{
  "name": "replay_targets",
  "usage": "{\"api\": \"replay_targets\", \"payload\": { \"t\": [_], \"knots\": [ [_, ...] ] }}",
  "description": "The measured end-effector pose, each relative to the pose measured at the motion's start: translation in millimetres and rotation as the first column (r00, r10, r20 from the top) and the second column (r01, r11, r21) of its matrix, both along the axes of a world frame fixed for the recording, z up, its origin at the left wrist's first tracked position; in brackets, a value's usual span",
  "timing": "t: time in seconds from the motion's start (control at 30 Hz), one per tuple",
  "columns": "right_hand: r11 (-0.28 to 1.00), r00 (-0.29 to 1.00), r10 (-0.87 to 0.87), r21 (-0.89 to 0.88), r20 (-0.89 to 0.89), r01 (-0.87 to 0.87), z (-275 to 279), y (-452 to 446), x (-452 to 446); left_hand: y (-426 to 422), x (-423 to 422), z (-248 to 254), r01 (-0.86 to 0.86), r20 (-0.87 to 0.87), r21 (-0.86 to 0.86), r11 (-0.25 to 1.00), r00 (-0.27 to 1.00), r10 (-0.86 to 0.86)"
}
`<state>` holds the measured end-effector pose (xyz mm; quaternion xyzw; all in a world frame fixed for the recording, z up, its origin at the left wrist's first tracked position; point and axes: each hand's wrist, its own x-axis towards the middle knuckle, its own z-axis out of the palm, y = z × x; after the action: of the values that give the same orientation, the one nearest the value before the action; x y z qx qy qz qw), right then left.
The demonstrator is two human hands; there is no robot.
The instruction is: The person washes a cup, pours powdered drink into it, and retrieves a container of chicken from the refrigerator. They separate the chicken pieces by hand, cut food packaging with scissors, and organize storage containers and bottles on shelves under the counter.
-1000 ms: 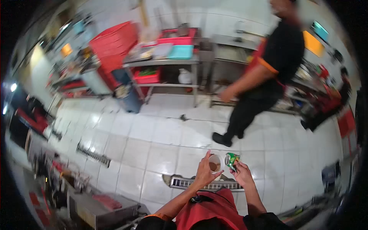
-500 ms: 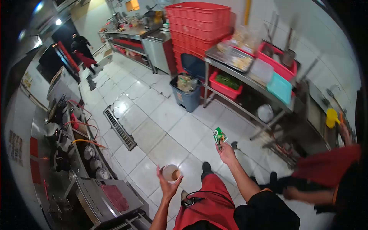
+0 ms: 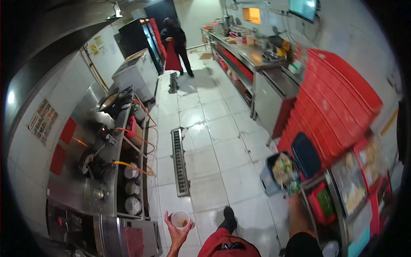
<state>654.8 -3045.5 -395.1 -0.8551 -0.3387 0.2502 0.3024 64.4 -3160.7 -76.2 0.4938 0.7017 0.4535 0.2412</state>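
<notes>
The left hand (image 3: 176,234) grasps a white cup (image 3: 178,219), thumb and fingers around its sides (some brown residue (image 3: 184,223) shows inside). The right hand (image 3: 293,200) reaches out beside the grey bin (image 3: 268,179), a green packet (image 3: 293,186) at its fingertips near the bin's edge; whether they grip it, I cannot tell.

Right hand (image 3: 294,198): blurred, grip unclear | green packet (image 3: 293,186): smeared, from here I can't tell whether it touches the bin (image 3: 268,177) | cup (image 3: 178,217): brown contents (image 3: 184,223) too small to name | poster (image 3: 43,121): print too fine to read | apron (image 3: 222,238), teal lid (image 3: 358,247): cut by view's bottom edge
</notes>
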Motion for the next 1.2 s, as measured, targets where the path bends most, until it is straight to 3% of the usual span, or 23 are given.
{"api": "replay_targets", "payload": {
  "t": [0.03,0.07,0.17,0.27,0.33,0.43,0.47,0.53,0.57,0.63,0.67,0.7,0.73,0.77,0.83,0.9,0.93,1.0,1.03,1.1,1.17,1.2],
  "knots": [
    [0.973,0.934,-0.220,0.003,-0.282,0.230,-32.6,27.7,14.8,40.5,0.3,-0.7,0.001,0.012,0.004,1.000,1.000,-0.001],
    [0.828,0.468,-0.456,-0.168,-0.757,0.536,-31.9,51.1,14.0,77.8,-3.3,-0.2,0.005,0.005,-0.009,1.000,1.000,-0.005],
    [0.795,0.625,-0.604,-0.432,-0.494,0.427,-6.5,82.9,-23.3,194.7,-0.5,4.7,0.057,0.001,0.027,0.998,0.998,-0.057],
    [0.704,0.468,-0.705,-0.440,-0.533,0.558,-25.2,123.1,-68.0,317.4,9.4,20.8,0.138,0.001,0.063,0.988,0.990,-0.138],
    [0.694,0.330,-0.676,-0.419,-0.658,0.586,-42.9,151.3,-89.5,399.4,19.7,22.2,0.181,0.011,0.094,0.979,0.983,-0.183],
    [0.695,0.512,-0.719,-0.472,-0.471,0.542,-30.3,266.5,-123.3,525.7,28.8,5.9,0.217,-0.009,0.111,0.970,0.976,-0.217],
    [0.744,0.513,-0.664,-0.413,-0.544,0.525,-16.1,313.1,-135.3,566.4,37.2,11.1,0.206,0.056,0.130,0.970,0.975,-0.215],
    [0.828,0.512,-0.531,-0.285,-0.675,0.483,42.4,431.9,-152.5,641.5,47.3,7.0,0.182,-0.047,0.146,0.972,0.983,-0.177],
    [0.891,0.560,-0.409,-0.182,-0.720,0.416,48.5,498.1,-149.2,684.5,51.1,7.5,0.173,-0.102,0.160,0.972,0.982,-0.158],
    [0.957,0.606,-0.155,0.034,-0.780,0.288,67.1,633.3,-160.0,761.3,60.1,21.8,0.171,-0.039,0.200,0.965,0.985,-0.167],
    [0.959,0.596,0.017,0.182,-0.803,0.217,126.3,702.8,-172.3,792.8,63.4,34.9,0.162,-0.026,0.173,0.971,0.987,-0.160],
    [0.955,0.612,0.074,0.233,-0.788,0.185,212.5,771.9,-197.1,828.1,66.2,44.0,0.154,-0.004,0.155,0.976,0.988,-0.155],
    [0.921,0.642,0.266,0.386,-0.719,0.050,276.7,835.0,-211.4,863.0,65.8,48.9,0.139,-0.017,0.161,0.977,0.990,-0.138],
    [0.904,0.612,0.333,0.427,-0.718,0.010,327.4,894.8,-225.2,895.9,66.8,48.7,0.129,-0.028,0.160,0.979,0.992,-0.127],
    [0.793,0.439,0.547,0.609,-0.713,0.002,444.5,980.5,-257.1,967.4,68.4,42.5,0.126,0.034,0.154,0.980,0.991,-0.132],
    [0.630,0.268,0.759,0.774,-0.593,-0.072,521.0,1045.2,-274.9,1044.3,72.8,39.1,0.089,-0.003,0.087,0.992,0.996,-0.090],
    [0.483,0.195,0.867,0.870,-0.459,-0.097,551.9,1070.1,-283.0,1085.0,72.6,22.5,0.121,0.068,0.153,0.981,0.989,-0.133],
    [0.138,0.036,0.990,0.962,-0.133,-0.235,602.9,1117.3,-289.2,1170.0,77.8,26.7,0.203,-0.037,0.228,0.952,0.979,-0.199],
    [0.138,-0.043,0.989,0.987,-0.142,-0.086,622.5,1138.7,-302.3,1210.7,82.5,27.7,0.245,-0.080,0.240,0.939,0.969,-0.233],
    [0.143,-0.219,0.971,0.968,-0.096,0.208,661.4,1181.5,-328.4,1298.8,96.9,-4.6,0.136,0.241,0.252,0.958,0.950,-0.198],
    [0.161,-0.341,0.940,0.922,-0.034,0.353,668.8,1241.0,-338.2,1379.7,107.7,33.8,0.313,0.065,0.277,0.908,0.937,-0.343],
    [-0.030,-0.462,0.868,0.947,0.184,0.321,669.6,1298.0,-332.2,1421.6,114.1,46.6,0.360,0.066,0.293,0.886,0.917,-0.395]
  ]
}}
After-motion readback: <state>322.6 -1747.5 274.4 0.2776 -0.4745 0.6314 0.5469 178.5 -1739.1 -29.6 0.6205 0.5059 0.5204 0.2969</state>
